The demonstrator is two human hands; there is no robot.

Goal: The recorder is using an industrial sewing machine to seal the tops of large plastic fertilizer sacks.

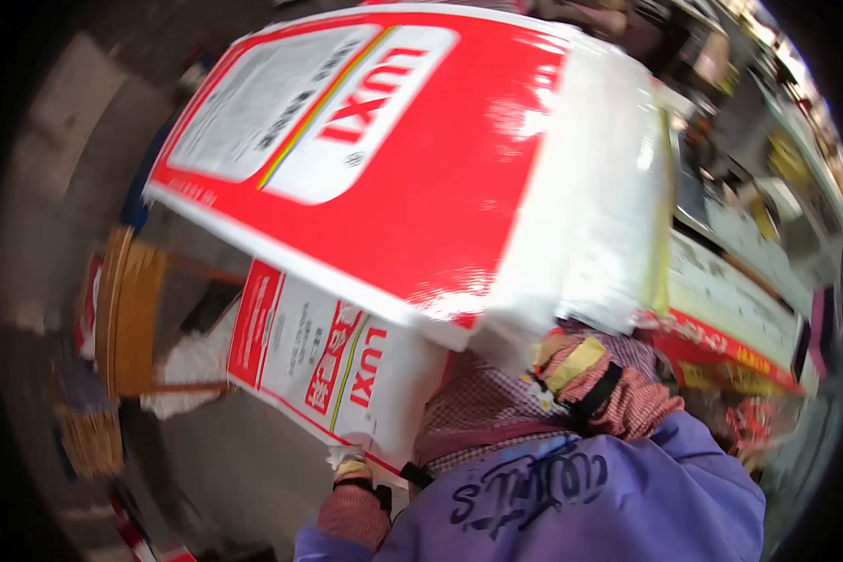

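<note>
A broad stack of red and white printed plastic sacks [459, 159] fills the upper middle, its plain white layers hanging toward me on the right. Below it, a single white sack with red panels [300, 351] slants down toward my lap. My left hand [351, 465], with pale wrapping on the fingers, is closed at the lower edge of this single sack. At the near lower corner of the stack, my right hand [564, 361] rests with yellow tape around it. Its fingertips are blurred and partly hidden by the white plastic. Both wrists carry black bands.
A wooden stool or chair [136, 314] stands on the left, with white crumpled material [197, 361] beside it. On the right is a red and yellow printed box [721, 351], below a cluttered bench [754, 225]. A bundle of tan strips [94, 440] lies at far left.
</note>
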